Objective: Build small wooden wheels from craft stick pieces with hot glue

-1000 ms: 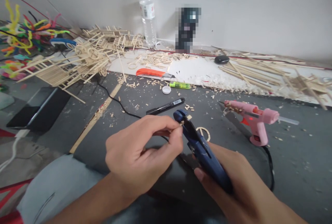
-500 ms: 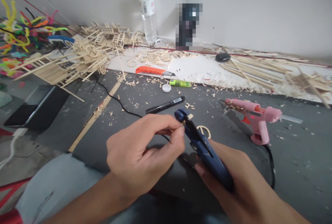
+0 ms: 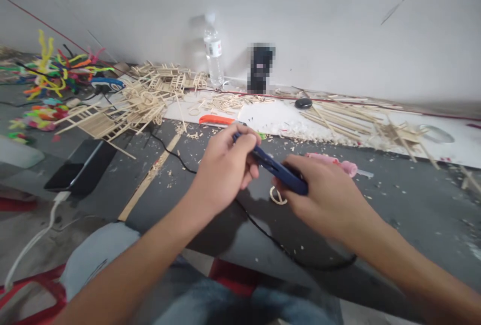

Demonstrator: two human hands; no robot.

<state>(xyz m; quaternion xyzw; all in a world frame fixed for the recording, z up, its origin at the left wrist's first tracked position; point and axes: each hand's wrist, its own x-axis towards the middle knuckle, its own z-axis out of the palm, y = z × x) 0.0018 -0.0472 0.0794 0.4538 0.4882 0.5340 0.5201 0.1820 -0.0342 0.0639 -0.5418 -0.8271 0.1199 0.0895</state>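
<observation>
A slim dark-blue hand tool with long handles (image 3: 276, 167), like a cutter, is held in front of me above the dark table. My right hand (image 3: 313, 187) is closed around its handle end. The far end is wrapped by my left hand (image 3: 229, 164), thumb on top and the other fingers curled underneath. The tool's head is mostly hidden by those fingers, and I cannot see whether a small piece sits in it. Just below the tool, a small wooden ring with a crossbar (image 3: 278, 195) lies on the table near my right fingertips.
A pink glue gun (image 3: 349, 167) lies partly behind my right hand. An orange utility knife (image 3: 216, 120), wooden sticks (image 3: 334, 123) and a clear bottle (image 3: 214, 59) are at the back. Stick models (image 3: 108, 114) and a phone (image 3: 80, 167) stand left. A black cable (image 3: 259, 227) crosses the table.
My left hand has gone from pinching a tiny piece at the tool's jaws to gripping the tool's head. The tool has tipped flatter. The view has shifted, with the background lower.
</observation>
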